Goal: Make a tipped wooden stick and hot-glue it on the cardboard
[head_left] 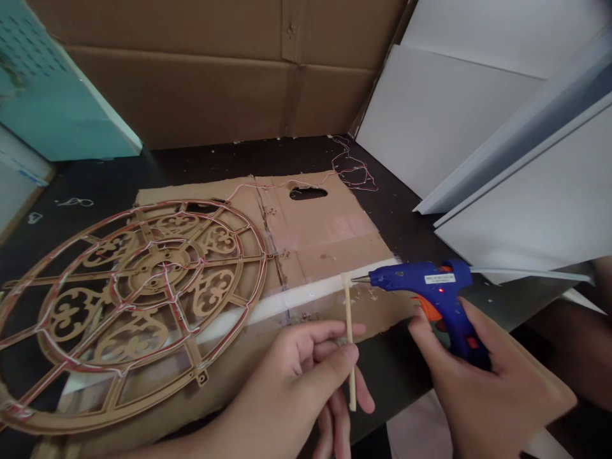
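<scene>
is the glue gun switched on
Yes, it looks on: a small red light glows on the side of the blue hot glue gun held in the right hand.

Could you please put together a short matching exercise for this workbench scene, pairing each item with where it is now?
Items
1. Blue hot glue gun
2. Thin wooden stick
3. Round gold filigree frame
4. Tangle of thin red wires

Places
A. On the dark tabletop beyond the cardboard sheet
B. Gripped in the right hand
C. Lying partly over the cardboard sheet
D. Pinched in the left hand

Right pairs: 1-B, 2-D, 3-C, 4-A
</scene>
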`<state>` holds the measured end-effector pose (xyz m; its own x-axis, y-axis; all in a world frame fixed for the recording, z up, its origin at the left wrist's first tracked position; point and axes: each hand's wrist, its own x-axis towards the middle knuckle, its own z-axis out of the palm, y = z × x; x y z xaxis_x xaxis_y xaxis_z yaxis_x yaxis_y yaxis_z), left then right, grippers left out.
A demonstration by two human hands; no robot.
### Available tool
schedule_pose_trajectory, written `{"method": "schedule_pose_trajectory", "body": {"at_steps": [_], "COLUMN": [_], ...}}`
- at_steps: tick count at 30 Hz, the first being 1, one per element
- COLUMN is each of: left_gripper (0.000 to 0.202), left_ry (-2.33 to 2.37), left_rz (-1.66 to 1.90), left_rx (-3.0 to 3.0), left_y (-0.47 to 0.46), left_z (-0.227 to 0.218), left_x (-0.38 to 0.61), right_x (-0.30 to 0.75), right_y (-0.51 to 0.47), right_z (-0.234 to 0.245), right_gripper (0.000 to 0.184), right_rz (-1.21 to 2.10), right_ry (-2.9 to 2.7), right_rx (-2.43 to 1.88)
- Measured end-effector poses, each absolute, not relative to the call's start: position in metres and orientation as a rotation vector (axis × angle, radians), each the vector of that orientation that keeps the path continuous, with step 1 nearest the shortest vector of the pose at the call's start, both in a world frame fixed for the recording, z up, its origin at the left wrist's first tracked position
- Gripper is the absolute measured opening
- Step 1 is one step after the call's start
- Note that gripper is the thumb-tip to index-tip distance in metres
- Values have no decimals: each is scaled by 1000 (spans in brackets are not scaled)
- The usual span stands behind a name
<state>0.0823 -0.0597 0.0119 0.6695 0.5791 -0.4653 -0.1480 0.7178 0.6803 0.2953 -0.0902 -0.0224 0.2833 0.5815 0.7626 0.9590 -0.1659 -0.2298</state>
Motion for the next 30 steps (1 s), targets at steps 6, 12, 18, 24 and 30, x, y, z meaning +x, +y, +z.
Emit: {"method": "schedule_pose_trajectory", "body": {"at_steps": [6,12,18,24,30], "left_gripper": [51,48,52,57,56], "left_ry": [703,714,730,709,712], "left_rz": [447,448,446,466,465], "left_rx": [652,660,638,632,625], "left_y": [-59,-59,-60,-61,-61], "left_z": [10,12,11,8,8], "left_x": [82,83,83,84,83], "right_x": [294,295,294,293,293], "right_y": [-90,-90,-89,-92,-95], "right_z": [-20,-25,-25,-26,-25], "right_gripper": [26,25,28,31,32], "right_rz": [-665,-659,-696,-683,-680], "right_ry": [-1376,-1364,-1390,-1408,-1363], "right_rx": [-1853,-1870,-1846,-1834,-1860]}}
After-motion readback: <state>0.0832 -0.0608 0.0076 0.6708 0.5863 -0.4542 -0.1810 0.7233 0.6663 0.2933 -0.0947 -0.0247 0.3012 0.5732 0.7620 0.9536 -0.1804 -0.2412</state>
